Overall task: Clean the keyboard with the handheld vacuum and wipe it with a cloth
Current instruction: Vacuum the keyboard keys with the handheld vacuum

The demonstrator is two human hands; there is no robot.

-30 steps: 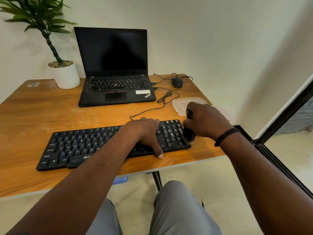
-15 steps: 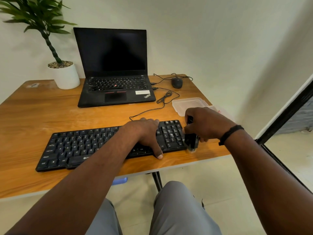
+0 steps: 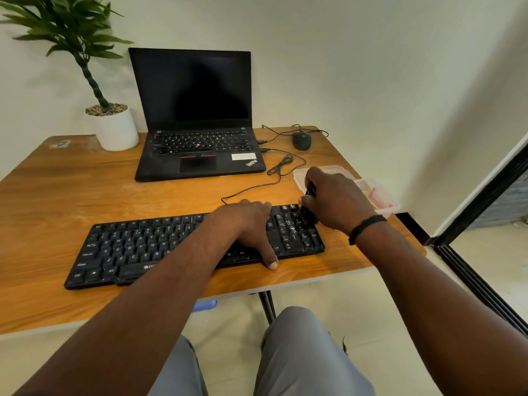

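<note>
As the left hand (image 3: 251,224) presses flat on the keyboard (image 3: 143,247), the right hand (image 3: 334,201), gripping the handheld vacuum (image 3: 310,207), swings back from the edge onto the number pad, vacuuming unfinished.

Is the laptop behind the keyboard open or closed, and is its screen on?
Open. The laptop has its lid raised upright with its keys and trackpad exposed. The screen is uniformly dark, so it looks off or asleep.
</note>
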